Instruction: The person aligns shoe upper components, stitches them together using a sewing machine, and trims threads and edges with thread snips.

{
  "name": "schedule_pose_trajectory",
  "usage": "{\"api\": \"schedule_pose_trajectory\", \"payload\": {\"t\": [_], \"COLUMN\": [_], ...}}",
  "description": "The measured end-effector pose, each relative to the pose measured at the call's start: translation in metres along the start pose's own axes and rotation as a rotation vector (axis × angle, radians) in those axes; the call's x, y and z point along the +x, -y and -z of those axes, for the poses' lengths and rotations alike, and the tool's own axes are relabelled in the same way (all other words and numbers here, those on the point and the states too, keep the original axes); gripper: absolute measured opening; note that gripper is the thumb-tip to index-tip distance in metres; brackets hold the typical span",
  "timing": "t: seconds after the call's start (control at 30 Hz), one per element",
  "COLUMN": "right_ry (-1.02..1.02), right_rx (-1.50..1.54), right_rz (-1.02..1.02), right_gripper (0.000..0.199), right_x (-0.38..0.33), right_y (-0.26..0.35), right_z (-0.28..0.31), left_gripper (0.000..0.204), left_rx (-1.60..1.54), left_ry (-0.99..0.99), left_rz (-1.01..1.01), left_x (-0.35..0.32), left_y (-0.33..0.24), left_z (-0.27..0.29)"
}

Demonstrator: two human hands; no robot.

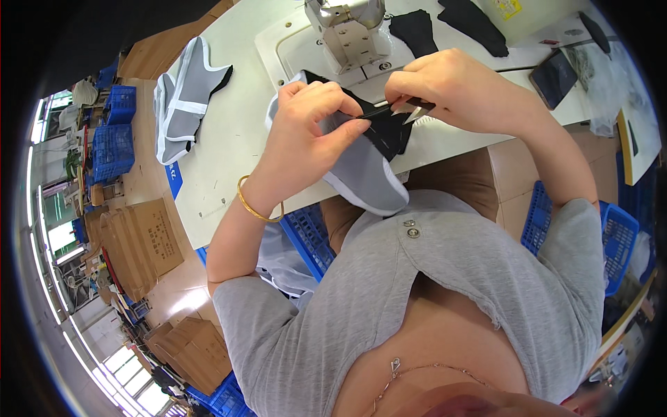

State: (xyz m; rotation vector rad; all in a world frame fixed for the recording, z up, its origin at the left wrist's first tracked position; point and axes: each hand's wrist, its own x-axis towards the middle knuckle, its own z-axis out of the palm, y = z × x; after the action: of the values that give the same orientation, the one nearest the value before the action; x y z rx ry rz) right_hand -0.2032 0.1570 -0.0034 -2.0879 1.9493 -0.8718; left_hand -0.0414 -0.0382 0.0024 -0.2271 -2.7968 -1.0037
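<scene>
Grey, white-bound, black-panelled fabric [365,177] crosses tabletop's [229,160] near edge, left hand [299,128] pinching it, right hand [448,87] holding blade [416,113]; yellow label [508,8] beyond

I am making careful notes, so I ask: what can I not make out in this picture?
Head view:
Machine: top cut off by upper edge.
Blade: other end hidden by right hand.
Cloth: partly covered by left hand.
Pendant: details too small to tell.

Beyond the bench's [233,149] left edge, cardboard boxes [160,240] and blue plastic baskets [112,153] line a pale, shiny tiled floor [144,177], with bright windows [62,236] and long white strip lights [48,274] farther left.
</scene>
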Motion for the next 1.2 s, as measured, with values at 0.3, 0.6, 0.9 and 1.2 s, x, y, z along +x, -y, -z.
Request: {"api": "schedule_pose_trajectory", "payload": {"t": [0.3,0.6,0.9,1.2], "right_ry": [-0.182,-0.683,-0.813,-0.867], "right_rx": [0.344,0.719,0.923,0.991], "right_rz": [-0.240,-0.354,-0.410,-0.376], "right_gripper": [0.016,0.022,0.020,0.020], "right_x": [0.011,0.037,0.053,0.056], "right_y": [0.017,0.032,0.027,0.025], "right_z": [-0.010,-0.042,-0.033,-0.033], "left_gripper": [0.015,0.015,0.034,0.039], "left_rx": [0.094,-0.253,-0.236,0.065], "left_ry": [0.102,0.201,0.348,0.116], "left_rz": [-0.115,0.153,0.294,0.177], "left_x": [0.031,0.079,0.104,0.110], "left_y": [0.004,0.028,0.061,0.087], "left_z": [0.059,0.098,0.109,0.112]}}
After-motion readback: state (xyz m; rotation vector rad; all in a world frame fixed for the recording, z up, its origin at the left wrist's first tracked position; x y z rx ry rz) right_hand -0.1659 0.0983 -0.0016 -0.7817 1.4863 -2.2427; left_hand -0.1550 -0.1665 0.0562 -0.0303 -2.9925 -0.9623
